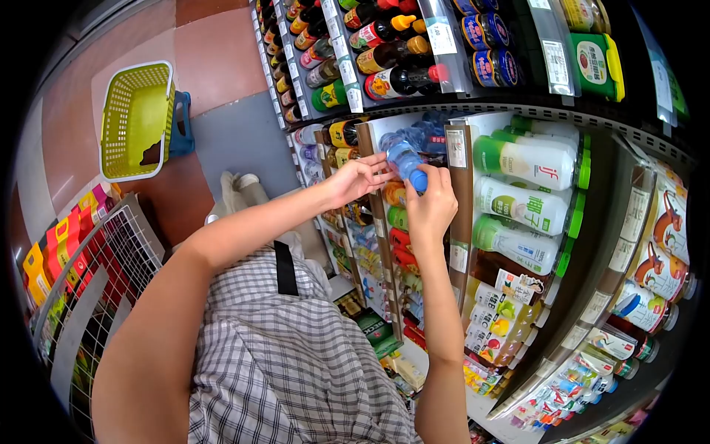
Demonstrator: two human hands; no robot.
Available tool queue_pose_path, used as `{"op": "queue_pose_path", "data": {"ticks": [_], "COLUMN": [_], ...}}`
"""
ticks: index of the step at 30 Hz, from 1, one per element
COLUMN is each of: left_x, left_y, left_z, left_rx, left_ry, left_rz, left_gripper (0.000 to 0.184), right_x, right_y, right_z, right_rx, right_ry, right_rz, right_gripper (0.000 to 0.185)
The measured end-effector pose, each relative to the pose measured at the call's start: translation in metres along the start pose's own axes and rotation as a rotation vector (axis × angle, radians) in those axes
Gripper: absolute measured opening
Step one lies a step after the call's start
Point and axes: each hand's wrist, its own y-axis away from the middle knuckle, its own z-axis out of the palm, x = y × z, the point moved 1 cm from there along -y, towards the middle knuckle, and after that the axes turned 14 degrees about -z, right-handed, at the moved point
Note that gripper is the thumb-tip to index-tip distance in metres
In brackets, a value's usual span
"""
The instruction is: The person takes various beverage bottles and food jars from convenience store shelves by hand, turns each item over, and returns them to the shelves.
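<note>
A clear blue water bottle (404,159) with a blue cap is tilted in front of the shelf. My right hand (435,203) has its fingers wrapped round the cap end. The fingertips of my left hand (361,180) touch the bottle's side, with the fingers spread and the palm free. Behind it, more blue bottles (436,133) lie in the shelf compartment. White coconut drink bottles (529,163) with green caps fill the compartment to the right.
A yellow-green basket (168,89) stands on the tiled floor at upper left, beside a blue object. A wire rack (74,274) with colourful packets is at the left. Sauce bottles (384,55) line the upper shelves; juice cartons (492,325) sit lower right.
</note>
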Motion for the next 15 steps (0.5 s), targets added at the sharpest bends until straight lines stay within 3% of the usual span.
{"op": "queue_pose_path", "data": {"ticks": [1,4,7,8,11,15], "left_x": [0.002,0.0,0.002,0.002,0.012,0.018], "left_y": [-0.001,-0.018,-0.019,-0.022,-0.031,-0.049], "left_z": [0.001,-0.012,-0.01,-0.01,0.006,0.007], "left_rx": [0.02,0.258,0.542,0.656,0.774,0.761], "left_ry": [-0.024,-0.542,-1.144,-1.351,-1.558,-1.695], "left_rz": [0.007,0.115,0.3,0.489,0.755,0.843], "left_gripper": [0.082,0.078,0.075,0.074,0.073,0.071], "right_x": [0.002,0.004,0.004,0.004,0.004,0.001], "right_y": [-0.001,-0.006,-0.01,-0.012,-0.018,-0.022], "right_z": [0.002,0.005,0.005,0.005,0.005,0.007], "right_rx": [0.008,0.038,0.046,0.047,0.049,0.087], "right_ry": [0.002,0.002,0.017,0.027,0.006,-0.033], "right_rz": [0.004,0.028,0.045,0.046,0.087,0.077], "right_gripper": [0.031,0.03,0.029,0.028,0.029,0.028]}}
